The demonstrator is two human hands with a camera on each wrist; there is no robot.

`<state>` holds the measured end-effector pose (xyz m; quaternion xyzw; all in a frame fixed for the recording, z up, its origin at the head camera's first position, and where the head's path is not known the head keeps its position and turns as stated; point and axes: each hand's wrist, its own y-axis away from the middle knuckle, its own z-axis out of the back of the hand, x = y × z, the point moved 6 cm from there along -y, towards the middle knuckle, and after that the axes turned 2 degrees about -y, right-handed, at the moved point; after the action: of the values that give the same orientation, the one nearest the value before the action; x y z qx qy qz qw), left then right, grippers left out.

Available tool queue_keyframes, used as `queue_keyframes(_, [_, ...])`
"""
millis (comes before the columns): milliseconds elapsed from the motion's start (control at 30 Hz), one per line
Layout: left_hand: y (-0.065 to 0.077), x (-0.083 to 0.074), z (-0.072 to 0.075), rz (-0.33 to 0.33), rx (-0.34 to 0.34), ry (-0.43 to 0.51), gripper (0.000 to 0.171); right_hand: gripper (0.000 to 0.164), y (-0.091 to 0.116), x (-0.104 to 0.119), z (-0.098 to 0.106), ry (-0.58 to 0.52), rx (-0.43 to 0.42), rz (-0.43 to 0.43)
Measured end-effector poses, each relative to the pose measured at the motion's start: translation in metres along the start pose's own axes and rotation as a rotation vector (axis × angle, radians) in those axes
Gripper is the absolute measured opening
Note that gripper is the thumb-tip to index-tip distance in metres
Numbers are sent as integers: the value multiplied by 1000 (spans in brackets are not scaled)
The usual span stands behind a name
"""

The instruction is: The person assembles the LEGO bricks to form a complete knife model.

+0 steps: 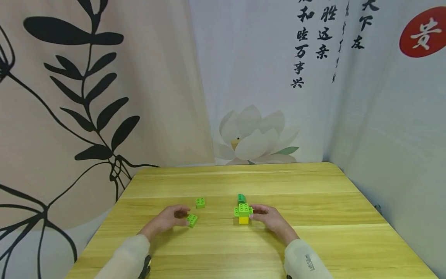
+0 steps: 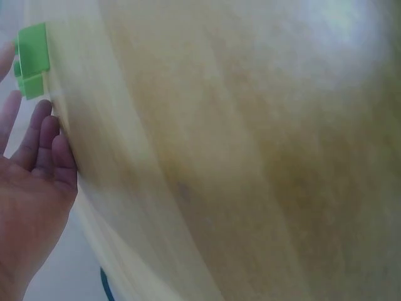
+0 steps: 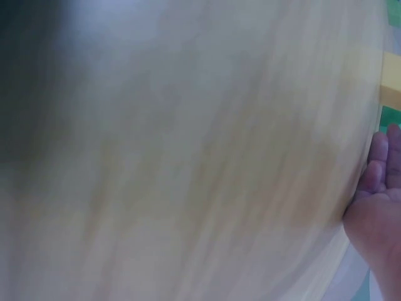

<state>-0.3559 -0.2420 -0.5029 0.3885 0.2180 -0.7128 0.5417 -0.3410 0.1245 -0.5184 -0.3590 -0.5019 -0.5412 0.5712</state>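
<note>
My left hand is at a light green toy brick, its thumb tip right at the brick's near left side. In the left wrist view a green brick shows at the fingertips, while the other fingers bend loosely. My right hand pinches the right side of a small brick build between thumb and index finger. This build has light green bricks on top, studs at both sides, and a yellow brick below. Part of its right side is hidden by the fingers.
Another light green brick lies beyond the left hand. A darker green piece stands just behind the build. Everything is on a wood-grain table, with a printed curtain along its far edge.
</note>
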Motion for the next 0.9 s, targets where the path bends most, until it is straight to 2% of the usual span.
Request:
queue_keyframes(300, [-3,1,-1,31,14,-19,55,49,0,-1,-1,2,-5,-8])
queue_keyframes(600, [-4,-4,-2,-58,60,-49,49,49,1,1,-1,-16,-16,-12])
queue_keyframes(900, [-5,0,-3,-40,27,-87,39,49,1,0,-1,-18,-7,-7])
